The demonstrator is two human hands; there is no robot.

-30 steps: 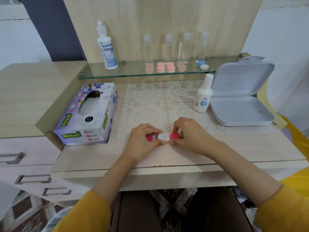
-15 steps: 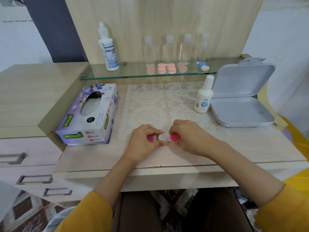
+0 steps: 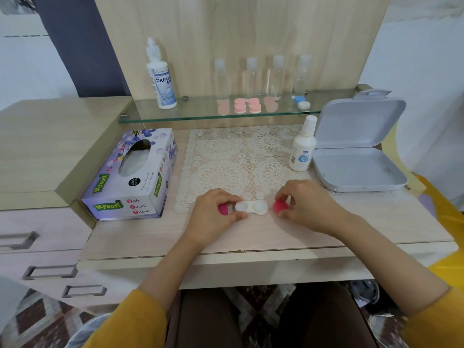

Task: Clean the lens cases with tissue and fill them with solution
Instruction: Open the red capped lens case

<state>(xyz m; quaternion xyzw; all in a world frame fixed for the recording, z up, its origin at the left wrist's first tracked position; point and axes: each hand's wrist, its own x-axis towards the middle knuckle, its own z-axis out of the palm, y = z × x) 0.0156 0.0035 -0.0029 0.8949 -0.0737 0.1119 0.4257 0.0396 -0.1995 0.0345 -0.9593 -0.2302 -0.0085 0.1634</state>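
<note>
At the near edge of the desk (image 3: 376,222), just off the lace mat (image 3: 238,159), a white lens case (image 3: 251,208) lies flat with its two round wells uncovered. The left hand (image 3: 213,217) is at the case's 9 o'clock. Its fingers curl round a pink cap, the left cap (image 3: 222,209), while the tips of thumb and forefinger touch the case's left well. The right hand (image 3: 310,204) is at the case's 3 o'clock and a little apart from it, its curled fingers pinching the right cap (image 3: 279,206), also pink, which is clear of the case.

From the case, a tissue box (image 3: 130,177) sits at 10 o'clock with tissue showing in its slot. A small white solution bottle (image 3: 302,149) stands upright at 1 o'clock on the mat's edge, and just beside it at 2 o'clock is an open grey box (image 3: 359,172) with its lid raised. At 12 o'clock a glass shelf (image 3: 200,118) carries a tall solution bottle (image 3: 162,79), four clear bottles (image 3: 251,76), pink lens cases (image 3: 247,106) and a blue-and-white case (image 3: 301,102).
</note>
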